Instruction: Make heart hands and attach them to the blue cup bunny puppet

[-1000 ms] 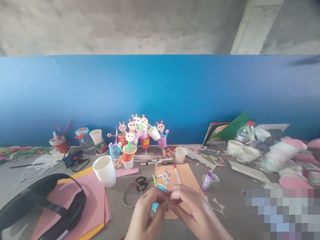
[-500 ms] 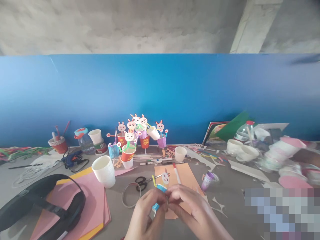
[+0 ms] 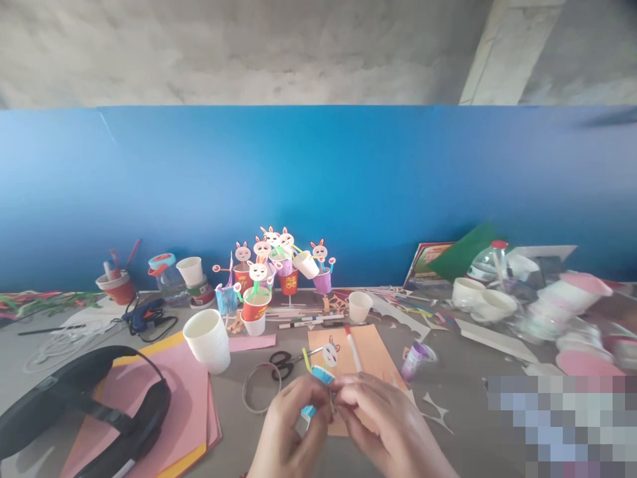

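Observation:
My left hand (image 3: 297, 421) is closed round a small blue-coloured paper cup (image 3: 322, 375), which lies tilted and half hidden behind the fingers. A white rabbit face (image 3: 330, 355) with red-edged ears sticks out of its top, beside a yellow-green strip (image 3: 307, 359). My right hand (image 3: 385, 418) meets the left at the cup's right side, fingers bent in a pinch; what its fingertips hold is hidden. Under the hands lies an orange sheet (image 3: 375, 352) with a red-capped marker (image 3: 353, 348) on it. Black-handled scissors (image 3: 281, 365) and a tape roll (image 3: 261, 388) lie left of the cup.
Several finished rabbit cups (image 3: 256, 305) stand at the back. White stacked cups (image 3: 206, 342), pink sheets (image 3: 189, 398) and a black headset-like strap (image 3: 144, 411) sit left. A purple cup (image 3: 414, 362) and paper scraps (image 3: 438, 415) lie right. A blue panel (image 3: 318, 166) closes the back.
My right thumb has moved slightly away from the left fingertips. The blue cup has shifted only a little; the rest looks the same.

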`<action>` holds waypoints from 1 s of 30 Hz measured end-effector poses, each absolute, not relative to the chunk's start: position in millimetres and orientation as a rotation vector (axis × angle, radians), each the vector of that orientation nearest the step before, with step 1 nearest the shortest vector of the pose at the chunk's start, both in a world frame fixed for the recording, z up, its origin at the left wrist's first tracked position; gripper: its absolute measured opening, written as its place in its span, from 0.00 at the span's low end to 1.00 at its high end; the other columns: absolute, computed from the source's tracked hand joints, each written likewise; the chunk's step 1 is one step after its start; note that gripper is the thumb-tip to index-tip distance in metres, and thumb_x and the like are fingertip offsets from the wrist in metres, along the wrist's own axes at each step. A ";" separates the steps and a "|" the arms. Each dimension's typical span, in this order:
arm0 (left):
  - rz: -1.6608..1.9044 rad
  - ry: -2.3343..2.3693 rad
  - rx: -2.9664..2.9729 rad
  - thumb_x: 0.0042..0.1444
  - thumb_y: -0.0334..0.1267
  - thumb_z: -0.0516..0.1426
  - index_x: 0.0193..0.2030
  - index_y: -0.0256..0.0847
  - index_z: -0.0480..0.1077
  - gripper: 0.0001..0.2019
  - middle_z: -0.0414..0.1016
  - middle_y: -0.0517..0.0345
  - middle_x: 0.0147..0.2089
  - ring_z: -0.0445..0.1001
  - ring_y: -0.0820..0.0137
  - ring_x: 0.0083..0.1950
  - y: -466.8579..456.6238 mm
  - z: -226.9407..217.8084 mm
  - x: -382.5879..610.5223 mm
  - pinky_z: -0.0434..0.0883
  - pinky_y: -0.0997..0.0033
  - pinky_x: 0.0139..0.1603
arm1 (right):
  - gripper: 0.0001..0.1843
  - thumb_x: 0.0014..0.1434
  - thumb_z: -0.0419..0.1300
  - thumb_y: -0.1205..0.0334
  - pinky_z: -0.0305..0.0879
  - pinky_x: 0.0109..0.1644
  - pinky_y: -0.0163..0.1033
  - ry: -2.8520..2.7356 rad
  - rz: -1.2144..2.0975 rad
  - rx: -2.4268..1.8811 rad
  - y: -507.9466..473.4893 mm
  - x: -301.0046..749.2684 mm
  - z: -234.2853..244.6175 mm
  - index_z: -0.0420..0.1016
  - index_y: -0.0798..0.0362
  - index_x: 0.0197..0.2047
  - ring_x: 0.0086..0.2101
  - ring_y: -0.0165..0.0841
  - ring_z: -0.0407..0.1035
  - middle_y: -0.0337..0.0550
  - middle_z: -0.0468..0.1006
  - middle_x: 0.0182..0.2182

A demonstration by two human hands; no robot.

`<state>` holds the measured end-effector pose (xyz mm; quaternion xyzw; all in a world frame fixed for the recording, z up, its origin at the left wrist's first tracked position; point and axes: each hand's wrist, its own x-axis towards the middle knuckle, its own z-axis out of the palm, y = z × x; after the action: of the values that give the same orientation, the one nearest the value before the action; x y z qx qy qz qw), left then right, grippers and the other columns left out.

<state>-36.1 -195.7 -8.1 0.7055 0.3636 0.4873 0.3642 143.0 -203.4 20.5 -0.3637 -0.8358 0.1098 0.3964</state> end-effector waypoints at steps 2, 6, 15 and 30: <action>1.246 0.956 1.823 0.61 0.31 0.51 0.29 0.43 0.65 0.09 0.72 0.59 0.31 0.71 0.69 0.34 -196.2 -7.4 -36.4 0.67 0.74 0.38 | 0.13 0.61 0.52 0.76 0.75 0.38 0.33 -2.112 0.272 -0.927 -203.5 142.4 20.1 0.66 0.46 0.40 0.36 0.32 0.79 0.41 0.83 0.37; 1.270 0.964 1.851 0.61 0.30 0.51 0.30 0.43 0.66 0.09 0.71 0.59 0.31 0.70 0.69 0.33 -196.2 -7.3 -36.1 0.67 0.73 0.37 | 0.12 0.59 0.54 0.76 0.76 0.38 0.37 -2.094 0.116 -0.899 -202.1 139.7 18.5 0.67 0.47 0.39 0.36 0.35 0.80 0.42 0.83 0.35; 1.279 1.021 1.817 0.57 0.28 0.51 0.28 0.43 0.65 0.08 0.70 0.60 0.29 0.69 0.69 0.32 -195.5 -17.6 -34.2 0.65 0.74 0.36 | 0.12 0.58 0.52 0.77 0.75 0.34 0.36 -2.014 0.038 -0.919 -200.4 135.8 19.3 0.65 0.47 0.35 0.33 0.34 0.77 0.41 0.81 0.32; 1.203 0.804 1.352 0.61 0.55 0.57 0.30 0.40 0.70 0.20 0.73 0.56 0.29 0.70 0.69 0.32 -195.2 -19.3 -39.9 0.66 0.72 0.36 | 0.15 0.61 0.60 0.59 0.64 0.21 0.31 -1.988 0.188 -1.581 -207.9 205.4 -35.5 0.66 0.47 0.23 0.18 0.30 0.70 0.31 0.73 0.17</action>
<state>-39.9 -195.2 -19.3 0.5707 0.3394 0.5080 0.5486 205.4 -207.9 -35.5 -0.5937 -0.7461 0.0704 0.2930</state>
